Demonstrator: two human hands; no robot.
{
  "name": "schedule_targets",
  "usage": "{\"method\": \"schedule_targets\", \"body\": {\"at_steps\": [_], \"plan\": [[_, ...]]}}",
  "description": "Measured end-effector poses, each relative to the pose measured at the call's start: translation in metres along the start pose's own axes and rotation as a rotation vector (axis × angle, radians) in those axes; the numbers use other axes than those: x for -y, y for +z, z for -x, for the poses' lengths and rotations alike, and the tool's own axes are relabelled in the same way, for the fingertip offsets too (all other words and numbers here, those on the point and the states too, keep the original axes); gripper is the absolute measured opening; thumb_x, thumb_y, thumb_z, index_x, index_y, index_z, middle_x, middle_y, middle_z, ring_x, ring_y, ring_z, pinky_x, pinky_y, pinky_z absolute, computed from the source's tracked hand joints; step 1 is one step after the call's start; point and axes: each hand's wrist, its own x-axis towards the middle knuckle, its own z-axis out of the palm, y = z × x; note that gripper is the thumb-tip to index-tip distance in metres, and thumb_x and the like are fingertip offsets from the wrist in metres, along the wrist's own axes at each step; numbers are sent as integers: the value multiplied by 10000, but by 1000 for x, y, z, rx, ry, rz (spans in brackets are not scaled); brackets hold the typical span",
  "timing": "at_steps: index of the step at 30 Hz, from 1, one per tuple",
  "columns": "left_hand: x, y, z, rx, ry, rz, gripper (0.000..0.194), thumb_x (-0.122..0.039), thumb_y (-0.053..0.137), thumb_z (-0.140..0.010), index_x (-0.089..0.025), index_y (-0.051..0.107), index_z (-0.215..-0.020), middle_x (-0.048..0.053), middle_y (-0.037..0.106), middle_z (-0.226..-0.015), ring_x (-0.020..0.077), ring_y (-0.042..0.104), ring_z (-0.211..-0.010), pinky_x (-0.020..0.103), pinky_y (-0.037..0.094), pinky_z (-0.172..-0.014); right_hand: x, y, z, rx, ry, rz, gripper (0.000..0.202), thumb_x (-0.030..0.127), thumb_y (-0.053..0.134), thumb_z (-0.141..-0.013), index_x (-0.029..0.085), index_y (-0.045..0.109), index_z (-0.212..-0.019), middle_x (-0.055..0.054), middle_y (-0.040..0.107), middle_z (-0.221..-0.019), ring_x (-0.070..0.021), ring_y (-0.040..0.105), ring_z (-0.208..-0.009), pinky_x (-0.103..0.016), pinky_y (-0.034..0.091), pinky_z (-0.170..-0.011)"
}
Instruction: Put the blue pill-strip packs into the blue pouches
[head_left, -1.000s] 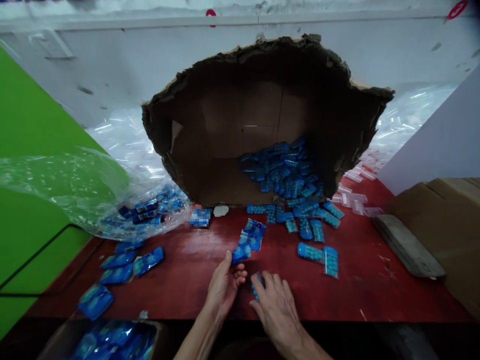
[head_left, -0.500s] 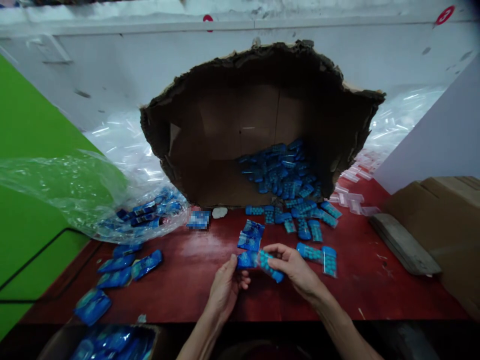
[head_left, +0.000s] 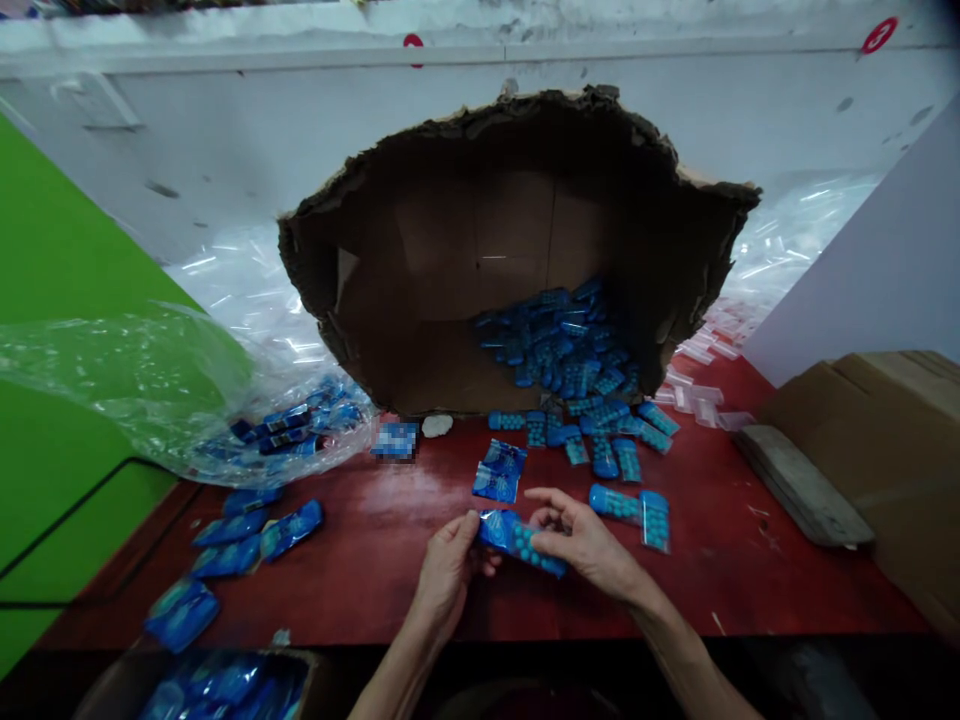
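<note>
My left hand (head_left: 448, 565) is closed, pinching the left end of a blue printed sachet (head_left: 496, 528) between thumb and fingers. A small clear container of turquoise balls (head_left: 531, 545) lines up with the sachet's right end and seems to be partly inside it. My right hand (head_left: 592, 548) has its thumb pressed on this container, with the index finger raised and bent above it. Just beyond the hands lie flat blue sachets (head_left: 499, 472). To the right of my right hand rest two more containers of balls (head_left: 655, 520).
A torn-open cardboard box (head_left: 420, 365) holds a heap of ball containers (head_left: 566, 340), some spilling onto the red table (head_left: 360, 590). Filled blue packets (head_left: 229, 555) lie at left, above a carton of packets (head_left: 217, 690). A plastic bag (head_left: 187, 400) and brown carton (head_left: 892, 440) flank them.
The ball container has come into line with the sachet and sits closer against or inside it. My right index finger has lifted off slightly. The view has shifted a little.
</note>
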Motion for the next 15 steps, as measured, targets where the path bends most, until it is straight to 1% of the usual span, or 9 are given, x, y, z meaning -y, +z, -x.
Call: {"method": "schedule_targets", "body": {"at_steps": [3, 6, 8, 10, 12, 15], "plan": [[-2, 0, 0, 9, 21, -28, 256, -366, 624, -630, -115, 583, -607, 28, 594, -485, 122, 536, -417, 206, 392, -388, 1, -1, 1, 42, 5, -6, 454, 209, 621, -652, 204, 480, -1083, 32, 519, -743, -78, 457, -606, -201, 363, -537], [-4, 0, 0, 20, 25, -52, 266, -377, 634, -612, -115, 589, -602, 25, 588, -470, 128, 532, -414, 215, 398, -385, 1, -2, 1, 31, 1, -27, 491, 209, 629, -646, 210, 460, -1107, 27, 519, -761, -77, 454, -607, -201, 366, -536], [-5, -1, 0, 25, 45, -94, 274, -384, 635, -607, -115, 590, -597, 24, 590, -476, 130, 532, -418, 220, 406, -388, -1, -1, 0, 27, 7, -80, 498, 215, 640, -634, 209, 467, -1101, 11, 528, -812, -80, 468, -623, -204, 376, -545], [-5, -1, -1, 23, 71, -141, 268, -379, 631, -613, -113, 595, -614, 21, 596, -496, 132, 540, -439, 223, 420, -398, -6, 1, -1, 36, 14, -149, 465, 225, 643, -632, 200, 495, -1071, -10, 539, -869, -95, 495, -685, -222, 393, -597], [-6, 1, -2, 15, 80, -154, 261, -368, 632, -617, -111, 597, -640, 17, 595, -505, 127, 540, -443, 221, 425, -403, -10, 3, -2, 37, 10, -194, 427, 236, 639, -639, 193, 516, -1046, -21, 554, -885, -114, 511, -752, -247, 400, -662], [-6, 4, 0, 43, 14, -39, 261, -361, 640, -615, -117, 583, -688, 18, 603, -530, 118, 538, -427, 212, 408, -394, -13, 6, -1, -40, -41, -158, 394, 235, 635, -643, 199, 531, -1021, -18, 562, -878, -132, 510, -805, -273, 395, -721]]}}
